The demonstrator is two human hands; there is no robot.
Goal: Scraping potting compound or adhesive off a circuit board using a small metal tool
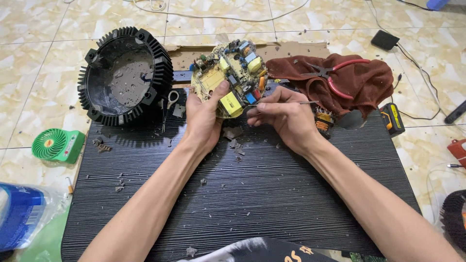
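the left hand (pixel 206 116) grips the round circuit board (pixel 232 77) by its lower rim, tilted above the counter (pixel 252 194). the right hand (pixel 286 119) pinches a thin metal probe (pixel 303 103) beside it. the board looks light, stiff and fragile, best held by its edge. left of the grip sits a black finned housing (pixel 125 75); right, red-handled pliers (pixel 340 73) on a brown cloth (pixel 369 85).

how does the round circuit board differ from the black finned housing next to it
The circuit board is flat, yellowish and crowded with coloured components; the finned housing is a deep, hollow black bowl. The board is held tilted in the left hand, with the right hand at its edge; the housing rests untouched on the dark board. The housing looks larger. Both are round.
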